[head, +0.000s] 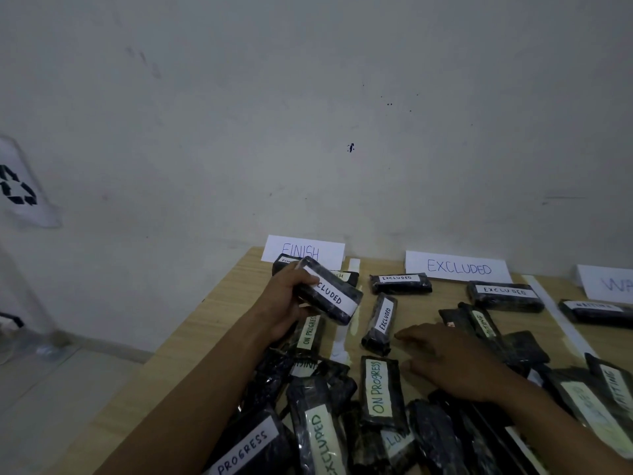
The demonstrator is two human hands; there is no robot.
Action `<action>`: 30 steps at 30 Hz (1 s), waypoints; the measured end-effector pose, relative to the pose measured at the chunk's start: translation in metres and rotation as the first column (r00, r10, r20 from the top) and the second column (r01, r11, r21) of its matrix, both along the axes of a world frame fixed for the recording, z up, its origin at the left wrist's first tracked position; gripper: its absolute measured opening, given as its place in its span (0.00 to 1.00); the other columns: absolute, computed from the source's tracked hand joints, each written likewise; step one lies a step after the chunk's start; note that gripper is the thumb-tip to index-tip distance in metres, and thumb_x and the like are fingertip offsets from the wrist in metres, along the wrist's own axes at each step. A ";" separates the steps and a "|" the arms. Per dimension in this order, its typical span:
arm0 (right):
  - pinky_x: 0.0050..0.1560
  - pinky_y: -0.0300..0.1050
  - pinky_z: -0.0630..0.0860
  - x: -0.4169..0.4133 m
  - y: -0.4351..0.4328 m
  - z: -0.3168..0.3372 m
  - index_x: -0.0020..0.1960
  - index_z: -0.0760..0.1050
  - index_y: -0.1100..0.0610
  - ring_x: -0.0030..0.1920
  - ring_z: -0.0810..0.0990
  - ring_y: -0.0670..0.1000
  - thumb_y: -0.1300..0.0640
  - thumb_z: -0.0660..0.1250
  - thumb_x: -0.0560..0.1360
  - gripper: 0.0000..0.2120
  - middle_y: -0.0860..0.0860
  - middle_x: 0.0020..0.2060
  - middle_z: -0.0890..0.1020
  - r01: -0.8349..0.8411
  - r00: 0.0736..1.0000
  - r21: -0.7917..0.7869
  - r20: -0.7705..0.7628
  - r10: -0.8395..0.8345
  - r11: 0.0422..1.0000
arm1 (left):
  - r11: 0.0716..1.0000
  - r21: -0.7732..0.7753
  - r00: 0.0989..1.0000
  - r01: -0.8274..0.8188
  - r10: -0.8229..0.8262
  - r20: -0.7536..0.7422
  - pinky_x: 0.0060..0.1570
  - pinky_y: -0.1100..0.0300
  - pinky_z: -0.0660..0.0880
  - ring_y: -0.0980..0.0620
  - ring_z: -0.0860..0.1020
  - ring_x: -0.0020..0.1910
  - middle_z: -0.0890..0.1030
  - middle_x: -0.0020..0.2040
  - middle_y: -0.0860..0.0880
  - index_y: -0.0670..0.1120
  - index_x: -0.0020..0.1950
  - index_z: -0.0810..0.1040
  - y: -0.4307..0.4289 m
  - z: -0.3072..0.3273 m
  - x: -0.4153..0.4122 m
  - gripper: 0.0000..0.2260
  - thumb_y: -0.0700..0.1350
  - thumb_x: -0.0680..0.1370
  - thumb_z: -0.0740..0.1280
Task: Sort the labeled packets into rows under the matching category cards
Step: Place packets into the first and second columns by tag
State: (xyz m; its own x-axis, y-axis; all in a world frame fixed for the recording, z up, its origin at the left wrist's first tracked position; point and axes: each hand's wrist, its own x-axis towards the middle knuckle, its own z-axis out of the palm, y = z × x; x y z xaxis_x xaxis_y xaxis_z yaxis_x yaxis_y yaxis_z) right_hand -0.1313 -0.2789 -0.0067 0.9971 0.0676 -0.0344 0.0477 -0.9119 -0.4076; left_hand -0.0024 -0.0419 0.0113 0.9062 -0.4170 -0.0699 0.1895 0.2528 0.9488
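My left hand (286, 299) grips a black packet labeled EXCLUDED (330, 296), raised above the table just below the FINISH card (303, 250). My right hand (448, 358) hovers low with fingers spread, holding nothing, beside a tilted EXCLUDED packet (380, 322). Two EXCLUDED packets (400, 282) (505, 294) lie under the EXCLUDED card (457, 267). An ON PROGRESS packet (380, 389) lies near my right hand. A third card (608, 282) at the far right is cut off.
Several black labeled packets (318, 430) lie heaped on the near part of the wooden table (219, 313). White tape strips (342, 337) divide the columns. A white wall rises right behind the cards. A recycling-symbol sheet (20, 190) hangs at left.
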 end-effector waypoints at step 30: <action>0.51 0.63 0.79 0.073 -0.075 0.014 0.52 0.77 0.54 0.44 0.82 0.65 0.64 0.76 0.68 0.15 0.58 0.47 0.82 0.330 0.888 0.744 -0.037 -0.458 0.581 | 0.812 0.584 0.941 -0.011 -0.189 0.281 0.38 0.61 0.74 0.52 0.78 0.42 0.80 0.48 0.48 0.46 0.48 0.78 -0.029 -0.019 -0.012 0.14 0.29 0.69 0.70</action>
State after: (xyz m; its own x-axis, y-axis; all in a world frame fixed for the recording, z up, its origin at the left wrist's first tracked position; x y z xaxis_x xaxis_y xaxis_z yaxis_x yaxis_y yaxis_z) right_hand -0.0580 -0.3543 0.0072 0.9191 -0.3938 -0.0095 -0.1287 -0.2774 -0.9521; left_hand -0.0142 -0.0709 -0.0079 0.8810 -0.4712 -0.0416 -0.1461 -0.3547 0.9235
